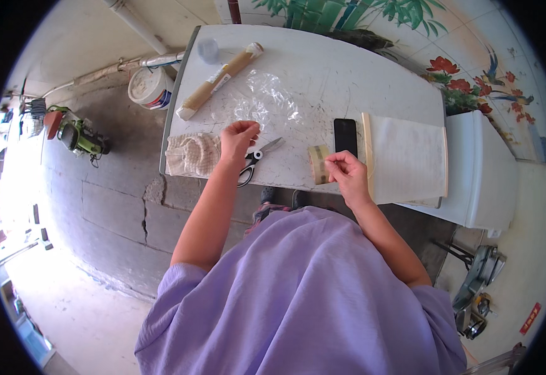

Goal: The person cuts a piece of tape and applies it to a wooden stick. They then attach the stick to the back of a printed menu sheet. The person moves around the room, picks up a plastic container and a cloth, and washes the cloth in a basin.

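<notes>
My left hand point(239, 141) is raised above the table, between a cream waffle cloth point(188, 155) and a pair of scissors point(255, 156) with black-and-white handles. Its fingertips are pinched together; whatever they hold is too small to make out. My right hand point(350, 177) is also pinched, right beside a roll of tape point(317, 165). Its fingertips overlap the roll's edge, and I cannot tell whether they touch it. Behind that hand lies a black phone point(345, 133). A whitish sheet point(407, 156) with pale wooden strips along its sides lies to the right.
Crumpled clear plastic point(267, 100) and a brown paper-wrapped tube point(220, 81) lie farther back on the white table point(323, 75), near a clear cup point(208, 50). A white bucket point(150, 87) stands past the left edge. A white cabinet point(482, 169) adjoins the right side.
</notes>
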`<action>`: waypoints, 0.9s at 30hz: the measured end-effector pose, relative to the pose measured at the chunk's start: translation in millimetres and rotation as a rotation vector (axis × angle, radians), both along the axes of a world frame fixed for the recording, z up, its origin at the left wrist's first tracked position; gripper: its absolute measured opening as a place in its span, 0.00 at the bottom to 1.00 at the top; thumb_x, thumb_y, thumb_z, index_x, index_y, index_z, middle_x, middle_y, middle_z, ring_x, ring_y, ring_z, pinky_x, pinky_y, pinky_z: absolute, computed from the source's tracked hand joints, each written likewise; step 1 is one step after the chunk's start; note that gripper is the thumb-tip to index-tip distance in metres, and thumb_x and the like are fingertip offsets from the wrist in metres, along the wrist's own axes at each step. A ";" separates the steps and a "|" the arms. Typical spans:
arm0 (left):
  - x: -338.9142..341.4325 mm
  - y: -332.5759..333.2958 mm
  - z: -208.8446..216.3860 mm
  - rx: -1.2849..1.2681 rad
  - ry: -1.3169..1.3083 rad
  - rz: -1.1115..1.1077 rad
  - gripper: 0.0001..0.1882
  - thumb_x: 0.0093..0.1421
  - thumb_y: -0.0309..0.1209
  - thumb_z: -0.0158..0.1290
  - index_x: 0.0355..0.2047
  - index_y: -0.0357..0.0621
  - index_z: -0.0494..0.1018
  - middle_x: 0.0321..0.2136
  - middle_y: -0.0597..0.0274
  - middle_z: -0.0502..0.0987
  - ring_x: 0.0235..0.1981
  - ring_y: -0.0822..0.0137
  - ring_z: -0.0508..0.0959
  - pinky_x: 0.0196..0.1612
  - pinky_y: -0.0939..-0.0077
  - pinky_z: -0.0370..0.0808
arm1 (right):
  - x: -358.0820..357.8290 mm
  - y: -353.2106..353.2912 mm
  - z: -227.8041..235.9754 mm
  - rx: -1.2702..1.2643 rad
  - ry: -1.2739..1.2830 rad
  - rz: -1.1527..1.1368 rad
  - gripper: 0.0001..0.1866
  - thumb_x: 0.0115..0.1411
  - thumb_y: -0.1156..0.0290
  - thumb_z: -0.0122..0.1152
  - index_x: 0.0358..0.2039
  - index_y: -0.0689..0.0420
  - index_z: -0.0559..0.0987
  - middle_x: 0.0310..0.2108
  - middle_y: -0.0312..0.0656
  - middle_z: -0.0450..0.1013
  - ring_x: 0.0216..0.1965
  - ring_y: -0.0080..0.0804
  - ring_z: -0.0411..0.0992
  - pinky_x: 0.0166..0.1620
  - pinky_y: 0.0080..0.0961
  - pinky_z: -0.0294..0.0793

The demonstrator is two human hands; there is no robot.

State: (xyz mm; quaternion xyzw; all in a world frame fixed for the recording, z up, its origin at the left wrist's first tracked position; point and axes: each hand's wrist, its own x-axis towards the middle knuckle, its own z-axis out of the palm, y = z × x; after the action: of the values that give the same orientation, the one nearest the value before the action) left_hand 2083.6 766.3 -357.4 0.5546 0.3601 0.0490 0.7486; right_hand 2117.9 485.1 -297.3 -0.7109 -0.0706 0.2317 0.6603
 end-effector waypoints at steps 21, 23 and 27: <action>15.1 -8.7 2.6 1.597 0.211 -0.776 0.09 0.57 0.29 0.56 0.38 0.41 0.77 0.44 0.53 0.71 0.48 0.54 0.69 0.48 0.61 0.69 | -2.9 -4.7 5.7 -0.032 0.002 -0.133 0.03 0.61 0.75 0.63 0.34 0.60 0.78 0.23 0.29 0.71 0.23 0.13 0.65 0.27 0.13 0.65; 10.6 -15.0 10.6 1.558 0.052 -0.537 0.11 0.58 0.28 0.56 0.41 0.40 0.76 0.46 0.52 0.72 0.47 0.52 0.70 0.48 0.60 0.69 | -3.2 -3.7 10.1 -0.076 -0.045 -0.123 0.03 0.61 0.76 0.63 0.35 0.60 0.79 0.25 0.29 0.72 0.25 0.13 0.66 0.29 0.13 0.66; -21.5 -72.0 56.3 1.167 -0.536 -0.229 0.17 0.54 0.26 0.61 0.44 0.38 0.74 0.36 0.53 0.75 0.38 0.51 0.75 0.41 0.61 0.73 | -5.6 1.8 25.1 -0.060 -0.097 -0.147 0.04 0.60 0.75 0.65 0.35 0.60 0.79 0.28 0.29 0.72 0.27 0.13 0.66 0.31 0.13 0.65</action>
State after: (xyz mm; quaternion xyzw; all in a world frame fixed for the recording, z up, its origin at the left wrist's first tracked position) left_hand 2062.1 694.2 -301.1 0.8734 0.0137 0.2930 0.3888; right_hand 2112.3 486.9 -272.2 -0.7442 -0.0431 0.1499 0.6495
